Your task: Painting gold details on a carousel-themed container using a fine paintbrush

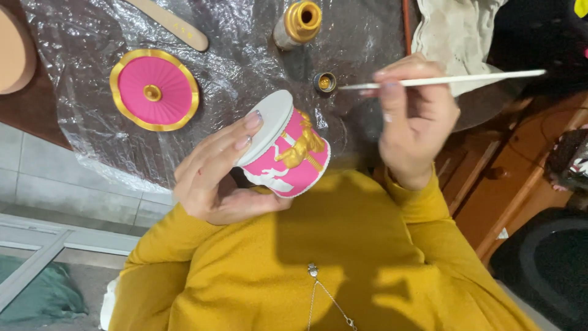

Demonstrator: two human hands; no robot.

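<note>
Pink jar (293,160), gold relief, white base, tilted in left hand (214,178)

The left hand (214,178) holds a small pot (285,153) tilted on its side, fingers on its flat base, close to the person's chest. The right hand (413,122) is just right of the pot and apart from it, pinching a thin brush (447,79) whose handle runs out to the right and whose tip points left. Just beyond that tip, a small cap (325,81) lies on a plastic sheet (79,30). Farther beyond the cap a bottle (297,23) stands on the sheet. Beyond the left hand and to its left, a round lid (154,90) lies on the sheet, with a flat stick (174,26) farther beyond it. Beyond the right hand lies a cloth (456,30).
</note>
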